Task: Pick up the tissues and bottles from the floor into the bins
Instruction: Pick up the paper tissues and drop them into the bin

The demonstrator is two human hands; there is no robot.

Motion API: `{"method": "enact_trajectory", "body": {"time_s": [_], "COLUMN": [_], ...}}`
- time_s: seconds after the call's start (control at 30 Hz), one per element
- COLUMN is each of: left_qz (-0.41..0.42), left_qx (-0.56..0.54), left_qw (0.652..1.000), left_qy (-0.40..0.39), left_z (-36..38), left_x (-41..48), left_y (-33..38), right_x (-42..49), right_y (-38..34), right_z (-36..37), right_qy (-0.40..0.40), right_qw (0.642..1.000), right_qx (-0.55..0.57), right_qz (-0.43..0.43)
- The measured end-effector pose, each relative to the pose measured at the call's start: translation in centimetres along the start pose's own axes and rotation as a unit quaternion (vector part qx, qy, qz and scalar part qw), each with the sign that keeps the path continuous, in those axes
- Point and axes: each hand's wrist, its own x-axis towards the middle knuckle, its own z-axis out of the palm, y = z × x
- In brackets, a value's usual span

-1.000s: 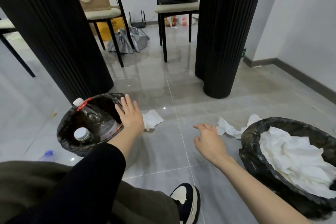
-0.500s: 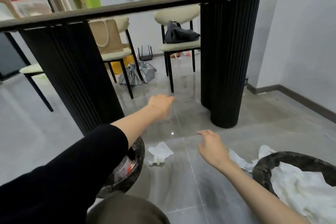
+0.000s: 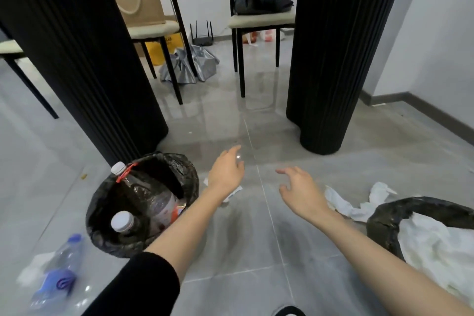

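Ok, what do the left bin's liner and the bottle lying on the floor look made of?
Left bin's liner: thin black plastic film, glossy and crinkled. Bottle on the floor: probably clear plastic, see-through with a blue cap and label, though blurred.

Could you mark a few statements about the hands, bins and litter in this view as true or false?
1. The left hand and right hand both hold nothing. True.
2. A blue-labelled bottle lies on the floor, outside the left bin. True.
3. The left bin holds tissues. False: it holds bottles; the tissues are in the right bin.
4. No tissue lies on the floor. False: a crumpled tissue lies beside the right bin.
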Motion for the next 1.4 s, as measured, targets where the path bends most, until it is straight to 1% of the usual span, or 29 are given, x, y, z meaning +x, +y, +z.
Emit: {"method": "enact_trajectory", "body": {"time_s": [0.2,0.37,0.5,0.63,0.8,0.87,0.97,1.03,1.1,1.2,1.27,1.33,1.4], "left_qz": [-0.121,-0.193,-0.214,-0.208,-0.213,-0.23,-0.231,-0.219,-0.216,-0.235,-0.262,-0.296,-0.327], "left_qx": [-0.041,-0.007,0.032,0.047,0.068,0.075,0.064,0.034,-0.033,-0.172,-0.265,-0.351,-0.411], "left_qw": [0.991,0.98,0.974,0.973,0.971,0.965,0.965,0.971,0.974,0.957,0.928,0.888,0.85], "left_qy": [-0.04,-0.045,-0.066,-0.084,-0.086,-0.1,-0.109,-0.084,-0.051,-0.006,-0.004,-0.018,-0.041], "left_z": [6.6,10.3,12.7,14.8,16.8,17.3,18.1,18.5,18.8,18.5,18.2,18.1,18.0], "left_x": [-0.2,1.0,2.6,4.0,4.2,3.9,2.7,1.9,1.5,1.2,1.1,1.0,0.9], "left_y": [-5.6,-10.0,-13.9,-16.1,-16.6,-16.4,-15.9,-15.7,-15.3,-13.3,-11.7,-10.5,-10.0], "right_x": [2.6,4.9,6.5,7.4,7.6,7.4,7.1,6.9,6.8,6.6,6.4,6.0,5.8], "right_y": [2.1,3.7,5.0,6.3,7.1,7.2,7.2,7.0,7.0,7.1,7.2,7.6,8.0], "right_z": [4.1,8.3,10.5,11.7,12.6,13.0,13.5,13.9,14.2,14.7,14.9,15.0,15.1], "right_qy": [-0.033,-0.071,-0.086,-0.088,-0.085,-0.084,-0.083,-0.086,-0.091,-0.102,-0.108,-0.109,-0.109], "right_qw": [0.999,0.995,0.995,0.994,0.99,0.987,0.984,0.983,0.981,0.977,0.976,0.974,0.969], "right_qx": [0.019,0.039,0.033,0.045,0.08,0.095,0.113,0.12,0.127,0.15,0.161,0.174,0.197], "right_qz": [0.025,0.052,0.049,0.054,0.084,0.098,0.108,0.113,0.117,0.116,0.104,0.094,0.099]}}
